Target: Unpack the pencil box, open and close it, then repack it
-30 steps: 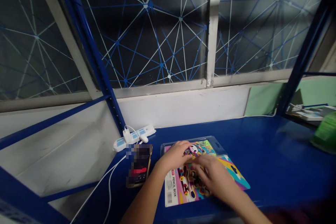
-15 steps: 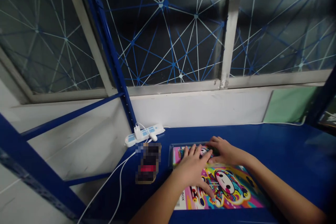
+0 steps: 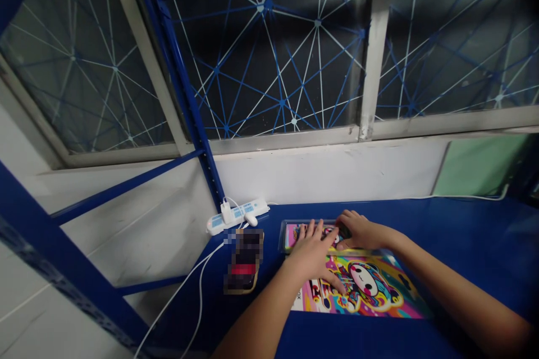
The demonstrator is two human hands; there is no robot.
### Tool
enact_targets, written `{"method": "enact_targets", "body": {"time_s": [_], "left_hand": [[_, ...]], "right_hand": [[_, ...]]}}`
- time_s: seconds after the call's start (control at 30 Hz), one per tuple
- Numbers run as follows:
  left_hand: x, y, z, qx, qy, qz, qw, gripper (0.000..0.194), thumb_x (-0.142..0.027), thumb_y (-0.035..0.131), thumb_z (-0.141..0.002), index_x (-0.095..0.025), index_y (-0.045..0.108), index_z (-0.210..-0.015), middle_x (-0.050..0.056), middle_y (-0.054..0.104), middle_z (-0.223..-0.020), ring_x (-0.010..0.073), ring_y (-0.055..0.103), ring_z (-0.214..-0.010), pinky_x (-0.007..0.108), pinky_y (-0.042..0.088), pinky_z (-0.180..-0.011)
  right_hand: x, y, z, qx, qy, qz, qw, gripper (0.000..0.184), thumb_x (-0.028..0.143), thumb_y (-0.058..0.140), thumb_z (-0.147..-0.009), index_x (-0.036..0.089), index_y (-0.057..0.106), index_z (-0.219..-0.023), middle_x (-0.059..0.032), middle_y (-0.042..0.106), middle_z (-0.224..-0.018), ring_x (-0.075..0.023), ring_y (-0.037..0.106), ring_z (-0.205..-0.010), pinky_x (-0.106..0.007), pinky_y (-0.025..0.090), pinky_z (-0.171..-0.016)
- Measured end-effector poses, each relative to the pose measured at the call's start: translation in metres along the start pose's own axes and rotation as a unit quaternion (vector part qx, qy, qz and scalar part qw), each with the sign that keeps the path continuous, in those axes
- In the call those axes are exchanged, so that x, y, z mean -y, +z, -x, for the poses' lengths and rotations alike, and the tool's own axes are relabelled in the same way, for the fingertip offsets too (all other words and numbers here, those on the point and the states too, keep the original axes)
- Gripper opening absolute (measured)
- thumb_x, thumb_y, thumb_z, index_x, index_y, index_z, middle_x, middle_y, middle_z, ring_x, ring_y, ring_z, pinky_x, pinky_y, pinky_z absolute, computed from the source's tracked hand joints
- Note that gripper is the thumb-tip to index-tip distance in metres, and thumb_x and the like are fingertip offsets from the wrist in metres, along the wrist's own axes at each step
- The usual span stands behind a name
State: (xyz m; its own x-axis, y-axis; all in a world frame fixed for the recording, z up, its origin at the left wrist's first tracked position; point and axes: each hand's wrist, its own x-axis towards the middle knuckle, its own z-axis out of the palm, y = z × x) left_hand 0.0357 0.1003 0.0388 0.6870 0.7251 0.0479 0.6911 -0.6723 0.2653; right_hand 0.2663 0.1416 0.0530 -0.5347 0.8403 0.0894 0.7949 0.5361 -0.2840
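A flat, brightly printed pencil box package (image 3: 370, 286) with a cartoon figure lies on the blue table (image 3: 463, 235). My left hand (image 3: 314, 255) rests flat on its left part, fingers spread and pointing away from me. My right hand (image 3: 357, 230) lies at the package's far top edge, fingers stretched out over it. Neither hand grips anything that I can see.
A phone (image 3: 244, 261) lies left of the package, with a white cable (image 3: 185, 297) running off the table. A white power strip (image 3: 238, 216) with plugs sits by the wall. A blue metal frame post (image 3: 189, 101) and a window stand behind.
The view has swung left and up. My right hand has moved from the package's middle to its far top edge. My left hand now lies flat on the left part.
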Motion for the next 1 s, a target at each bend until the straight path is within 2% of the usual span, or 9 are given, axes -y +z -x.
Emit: {"method": "enact_targets", "body": {"time_s": [0.13,0.27,0.37,0.47,0.63,0.73,0.87,0.93,1.0], "left_hand": [[-0.003,-0.002,0.004,-0.030,-0.012,-0.015,0.999,0.132,-0.086,0.070,-0.055,-0.026,0.015,-0.159,0.022,0.010,-0.166,0.0476,0.005,-0.151,0.070,0.008,-0.116],[-0.004,-0.014,0.006,-0.088,-0.056,-0.021,0.994,0.098,-0.079,0.052,-0.082,-0.025,0.021,-0.157,0.019,0.024,-0.164,0.0402,0.014,-0.152,0.068,0.007,-0.118],[0.003,-0.027,0.009,-0.133,-0.099,-0.028,0.986,0.074,-0.067,0.040,-0.096,-0.026,0.026,-0.155,0.016,0.038,-0.158,0.0360,0.028,-0.147,0.066,0.004,-0.118],[0.015,-0.035,0.015,-0.160,-0.126,-0.036,0.978,0.066,-0.064,0.046,-0.095,-0.025,0.040,-0.148,0.013,0.055,-0.145,0.0346,0.044,-0.135,0.066,0.011,-0.117],[0.026,-0.045,0.020,-0.182,-0.129,-0.056,0.973,0.056,-0.060,0.069,-0.083,-0.023,0.063,-0.125,0.011,0.068,-0.119,0.0340,0.056,-0.116,0.058,0.036,-0.106],[0.013,-0.058,0.025,-0.201,-0.109,-0.064,0.971,0.034,-0.049,0.074,-0.084,-0.024,0.069,-0.106,0.006,0.068,-0.106,0.0292,0.058,-0.106,0.045,0.046,-0.095],[-0.026,-0.066,0.048,-0.242,-0.074,-0.070,0.965,0.024,-0.031,0.070,-0.089,-0.024,0.062,-0.110,0.005,0.061,-0.114,0.0259,0.054,-0.108,0.039,0.049,-0.093],[-0.042,-0.054,0.066,-0.256,-0.069,-0.071,0.962,0.028,-0.018,0.068,-0.087,-0.024,0.060,-0.113,0.007,0.059,-0.117,0.0274,0.053,-0.110,0.042,0.050,-0.093],[-0.050,-0.030,0.084,-0.289,-0.040,-0.070,0.954,0.044,-0.007,0.065,-0.081,-0.027,0.058,-0.119,0.010,0.058,-0.123,0.0302,0.052,-0.114,0.047,0.052,-0.095]], "right_hand": [[0.002,0.001,0.003,-0.017,0.007,-0.001,1.000,0.066,0.068,0.073,-0.071,0.019,0.061,-0.113,-0.0127,0.060,-0.113,-0.0298,0.057,-0.104,-0.044,0.047,-0.088],[0.006,0.003,0.007,-0.045,0.016,0.011,0.999,0.068,0.062,0.079,-0.069,0.016,0.059,-0.115,-0.0122,0.062,-0.111,-0.0264,0.059,-0.099,-0.039,0.048,-0.085],[0.008,0.004,0.008,-0.065,0.031,0.029,0.997,0.053,0.055,0.071,-0.083,0.016,0.059,-0.117,-0.0070,0.064,-0.106,-0.0212,0.062,-0.093,-0.038,0.052,-0.080],[0.012,0.005,0.010,-0.079,0.040,0.044,0.995,0.037,0.047,0.061,-0.095,0.018,0.061,-0.117,-0.0040,0.066,-0.105,-0.0171,0.065,-0.086,-0.037,0.055,-0.077],[0.023,-0.002,0.016,-0.121,0.026,0.054,0.991,0.036,0.042,0.067,-0.091,0.018,0.061,-0.117,-0.0052,0.067,-0.104,-0.0183,0.065,-0.087,-0.036,0.054,-0.077],[0.034,-0.018,0.023,-0.154,-0.006,0.059,0.986,0.034,0.031,0.072,-0.085,0.019,0.061,-0.115,-0.0086,0.067,-0.106,-0.0222,0.064,-0.093,-0.034,0.052,-0.080],[0.049,-0.035,0.052,-0.191,-0.041,0.076,0.978,0.027,0.023,0.066,-0.085,0.022,0.063,-0.113,-0.0098,0.066,-0.110,-0.0259,0.062,-0.099,-0.039,0.050,-0.084],[0.054,-0.027,0.078,-0.210,-0.042,0.088,0.973,0.034,0.022,0.067,-0.083,0.023,0.063,-0.117,-0.0107,0.066,-0.114,-0.0283,0.062,-0.101,-0.042,0.050,-0.084],[0.058,-0.008,0.109,-0.247,-0.061,0.119,0.960,0.042,0.020,0.067,-0.084,0.024,0.060,-0.125,-0.0101,0.068,-0.120,-0.0280,0.064,-0.106,-0.043,0.050,-0.089]]}}
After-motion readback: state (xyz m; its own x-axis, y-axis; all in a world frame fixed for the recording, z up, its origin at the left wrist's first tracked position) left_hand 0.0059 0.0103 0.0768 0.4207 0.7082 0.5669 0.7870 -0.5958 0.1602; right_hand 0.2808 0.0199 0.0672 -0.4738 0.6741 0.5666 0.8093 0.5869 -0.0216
